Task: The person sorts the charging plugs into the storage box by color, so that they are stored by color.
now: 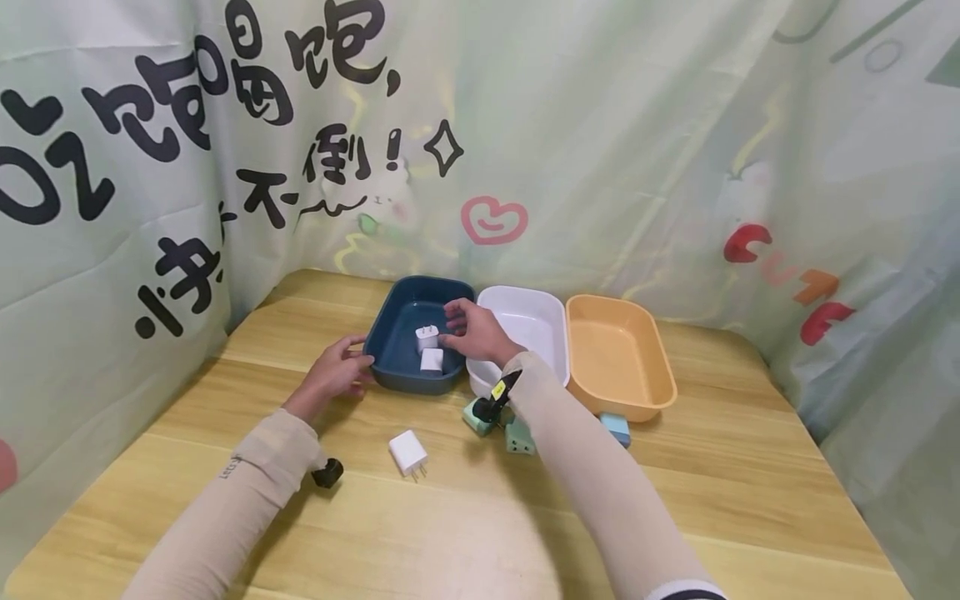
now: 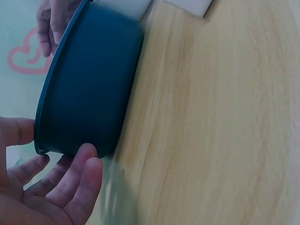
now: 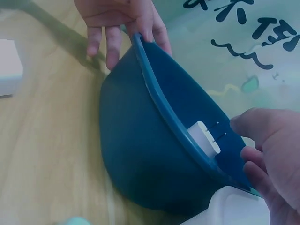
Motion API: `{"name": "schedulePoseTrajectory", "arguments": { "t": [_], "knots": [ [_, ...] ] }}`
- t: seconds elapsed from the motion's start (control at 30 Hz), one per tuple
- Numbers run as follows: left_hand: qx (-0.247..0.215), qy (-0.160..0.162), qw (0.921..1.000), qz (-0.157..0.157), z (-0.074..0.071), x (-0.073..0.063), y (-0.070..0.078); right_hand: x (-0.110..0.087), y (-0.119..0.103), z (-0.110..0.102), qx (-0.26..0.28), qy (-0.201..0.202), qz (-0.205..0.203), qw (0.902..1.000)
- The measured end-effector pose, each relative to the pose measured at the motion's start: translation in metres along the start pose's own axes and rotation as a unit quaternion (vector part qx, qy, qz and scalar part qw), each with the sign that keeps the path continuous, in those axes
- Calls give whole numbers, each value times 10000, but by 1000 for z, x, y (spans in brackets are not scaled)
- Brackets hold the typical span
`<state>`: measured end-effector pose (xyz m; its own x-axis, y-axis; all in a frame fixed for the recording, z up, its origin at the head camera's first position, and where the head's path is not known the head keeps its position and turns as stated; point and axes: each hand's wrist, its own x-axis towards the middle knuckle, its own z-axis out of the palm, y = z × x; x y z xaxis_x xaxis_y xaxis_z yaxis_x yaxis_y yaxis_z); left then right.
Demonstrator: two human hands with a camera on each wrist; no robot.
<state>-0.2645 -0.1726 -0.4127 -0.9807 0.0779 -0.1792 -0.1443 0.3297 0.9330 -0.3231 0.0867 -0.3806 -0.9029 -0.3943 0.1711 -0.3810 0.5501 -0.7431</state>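
Observation:
A dark blue bin [image 1: 412,384] stands on the table with two white charger plugs, one upright charger [image 1: 427,337] with its prongs up and another charger [image 1: 432,360] in front of it. My left hand [image 1: 337,371] touches the bin's left end, thumb at the rim and loosely bent fingers against the outside, as the left wrist view shows. Over the bin's right side hovers my right hand [image 1: 480,333], fingers apart and nothing between them, beside the upright charger. A third white charger [image 1: 408,453] lies on the table nearer to me, prongs toward me.
To the right stand a white bin [image 1: 525,302] and an orange bin [image 1: 611,358] side by side. In front of them lie green plugs [image 1: 519,437] and a blue plug [image 1: 615,428], partly behind my right forearm. A printed curtain [image 1: 600,150] hangs behind the table.

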Motion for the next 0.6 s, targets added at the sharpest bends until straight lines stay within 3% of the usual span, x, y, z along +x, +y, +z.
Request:
{"name": "schedulePoseTrajectory", "arguments": {
  "t": [0.23, 0.6],
  "knots": [
    [34, -20, 10000, -22, 0, 1, 1, -12, -3, -1, 161, -340, -329, 9987],
    [29, -56, 10000, -39, 0, 0, 1, -29, -7, -4, 429, -790, -475, 9948]
  ]
}}
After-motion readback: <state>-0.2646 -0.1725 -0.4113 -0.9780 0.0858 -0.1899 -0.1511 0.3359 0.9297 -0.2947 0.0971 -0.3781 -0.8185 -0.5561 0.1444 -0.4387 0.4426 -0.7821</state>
